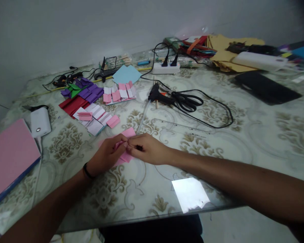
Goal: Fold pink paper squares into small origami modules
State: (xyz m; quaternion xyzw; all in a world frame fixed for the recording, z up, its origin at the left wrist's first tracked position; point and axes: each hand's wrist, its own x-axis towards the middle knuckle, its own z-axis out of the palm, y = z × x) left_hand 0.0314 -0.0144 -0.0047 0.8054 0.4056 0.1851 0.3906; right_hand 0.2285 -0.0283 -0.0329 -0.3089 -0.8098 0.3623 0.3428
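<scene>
Both my hands meet over pink paper (128,133) on the patterned table (157,179). Fingers of my left hand (108,152) are closed on the paper, which sticks out above and below them. My right hand (147,148) pinches at the same spot, its thumb and forefinger touching the left fingertips; the pinched edge itself is hidden. Just beyond lie folded white and pink paper pieces (97,118) and another pink and white folded group (119,92). A black glue gun (159,94) with a clear glue stick rests farther back.
At left are a stack of pink paper (11,162) and a white power bank (40,121). Red folded paper (73,105), purple folded paper (91,92) and light blue paper (126,74) lie behind. A power strip (166,68), a clear ruler (182,126) and a black flat object (267,87) are farther right.
</scene>
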